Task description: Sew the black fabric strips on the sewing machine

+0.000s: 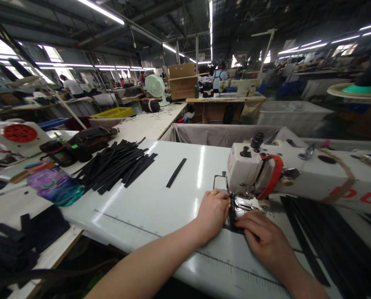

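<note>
At the needle area of a white sewing machine (243, 164), a short black fabric strip (232, 216) lies on the metal plate. My left hand (213, 214) is closed, its bent fingers pressed on the strip's left side beside the presser foot. From the right, my right hand (264, 236) pinches the strip's near end between thumb and fingers. The fingers hide part of the strip. A single black strip (176, 172) lies apart on the white table, left of the machine. Farther left is a heap of similar strips (120, 164).
Long black strips (325, 241) lie right of my right hand, beneath the machine arm. A purple-teal bottle (53, 185) lies near the table's left edge. Dark fabric pieces (26, 236) are on a lower left surface. A cloth-lined bin (216, 135) stands behind the table.
</note>
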A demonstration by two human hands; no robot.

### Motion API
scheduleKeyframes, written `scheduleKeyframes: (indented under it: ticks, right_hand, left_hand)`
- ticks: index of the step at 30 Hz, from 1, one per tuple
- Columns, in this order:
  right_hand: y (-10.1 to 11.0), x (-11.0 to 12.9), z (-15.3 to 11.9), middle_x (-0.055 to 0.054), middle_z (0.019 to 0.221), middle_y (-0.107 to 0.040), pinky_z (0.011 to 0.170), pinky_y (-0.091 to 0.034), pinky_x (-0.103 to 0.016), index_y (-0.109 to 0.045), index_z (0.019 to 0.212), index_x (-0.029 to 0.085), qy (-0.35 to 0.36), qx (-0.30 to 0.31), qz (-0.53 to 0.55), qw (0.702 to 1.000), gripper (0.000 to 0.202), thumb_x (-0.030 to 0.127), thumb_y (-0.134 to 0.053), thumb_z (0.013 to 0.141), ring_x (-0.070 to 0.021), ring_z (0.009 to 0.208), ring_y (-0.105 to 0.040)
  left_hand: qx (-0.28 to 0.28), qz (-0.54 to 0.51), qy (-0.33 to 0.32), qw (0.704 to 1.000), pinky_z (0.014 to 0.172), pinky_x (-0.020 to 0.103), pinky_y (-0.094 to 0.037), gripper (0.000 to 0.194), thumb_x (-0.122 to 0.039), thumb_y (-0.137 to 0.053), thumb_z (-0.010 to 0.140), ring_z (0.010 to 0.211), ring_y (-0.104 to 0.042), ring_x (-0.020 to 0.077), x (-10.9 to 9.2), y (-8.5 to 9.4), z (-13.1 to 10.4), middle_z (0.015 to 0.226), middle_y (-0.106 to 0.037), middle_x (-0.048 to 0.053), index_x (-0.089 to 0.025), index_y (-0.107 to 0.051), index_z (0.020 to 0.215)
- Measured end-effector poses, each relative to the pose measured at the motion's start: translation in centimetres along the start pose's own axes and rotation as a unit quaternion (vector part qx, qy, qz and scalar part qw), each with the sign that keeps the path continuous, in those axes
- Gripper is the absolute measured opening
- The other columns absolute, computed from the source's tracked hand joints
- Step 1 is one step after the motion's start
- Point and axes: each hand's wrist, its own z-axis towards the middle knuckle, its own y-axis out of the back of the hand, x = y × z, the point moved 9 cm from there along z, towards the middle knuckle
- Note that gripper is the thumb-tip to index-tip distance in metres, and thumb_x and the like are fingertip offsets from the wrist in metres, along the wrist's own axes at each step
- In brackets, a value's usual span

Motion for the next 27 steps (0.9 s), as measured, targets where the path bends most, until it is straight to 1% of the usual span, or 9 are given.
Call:
scheduleKeyframes:
  ticks: [5,11,17,19,23,27]
  right_hand:
    - [-0.7,-1.1,0.0,-0.006,0.101,-0.068,0.085,-0.054,-0.036,-0.067,0.1,0.02,-0.019,0.017,-0.043,0.999,0.031,0.007,-0.043,0.087,-0.0211,0.095,-0.062]
    - [-1.1,-1.3,0.2,-0.007,0.105,-0.066,0.081,-0.055,-0.038,-0.066,0.107,0.019,-0.033,0.023,-0.109,0.993,0.035,0.008,-0.041,0.085,-0.0231,0.093,-0.061]
    - [-1.3,-1.2,0.3,-0.007,0.103,-0.066,0.078,-0.053,-0.037,-0.064,0.108,0.021,-0.035,0.033,-0.129,0.99,0.034,0.009,-0.042,0.086,-0.0238,0.091,-0.06]
    - [-1.4,-1.3,0.3,-0.007,0.103,-0.066,0.077,-0.053,-0.038,-0.064,0.109,0.02,-0.04,0.034,-0.131,0.99,0.035,0.008,-0.041,0.086,-0.0244,0.091,-0.06]
    - [-1.6,-1.6,0.2,-0.008,0.101,-0.065,0.079,-0.053,-0.041,-0.064,0.111,0.018,-0.053,0.036,-0.128,0.99,0.037,0.007,-0.042,0.084,-0.025,0.09,-0.059]
    - [-1.6,-1.6,0.2,-0.007,0.1,-0.065,0.079,-0.053,-0.04,-0.064,0.113,0.019,-0.054,0.035,-0.126,0.99,0.038,0.007,-0.044,0.083,-0.0248,0.09,-0.059]
  left_hand:
    - [0.001,0.004,-0.01,1.0,0.092,0.037,-0.043,0.018,-0.019,-0.05,0.096,0.105,-0.056,0.0197,-0.1,-0.1,0.0,0.107,-0.068,0.003,-0.017,-0.068,0.094]
    - [-0.001,0.004,-0.014,1.0,0.091,0.037,-0.043,0.018,-0.02,-0.05,0.097,0.105,-0.056,0.0196,-0.1,-0.1,-0.1,0.107,-0.068,0.003,-0.018,-0.068,0.095]
    - [-0.004,0.004,-0.011,1.0,0.091,0.037,-0.043,0.019,-0.021,-0.049,0.098,0.104,-0.056,0.02,-0.1,-0.4,-0.1,0.107,-0.068,0.003,-0.018,-0.068,0.094]
    - [-0.009,0.008,-0.01,1.0,0.09,0.037,-0.044,0.02,-0.021,-0.049,0.098,0.103,-0.056,0.0198,-0.1,-0.4,0.0,0.107,-0.068,0.003,-0.017,-0.068,0.094]
    - [-0.015,0.023,-0.016,0.999,0.087,0.035,-0.045,0.02,-0.021,-0.049,0.098,0.099,-0.056,0.0194,-0.2,-0.6,0.3,0.104,-0.068,0.004,-0.016,-0.068,0.092]
    - [-0.017,0.03,-0.021,0.999,0.085,0.036,-0.045,0.021,-0.02,-0.049,0.098,0.098,-0.056,0.0201,-0.2,-0.6,0.4,0.103,-0.067,0.005,-0.016,-0.068,0.089]
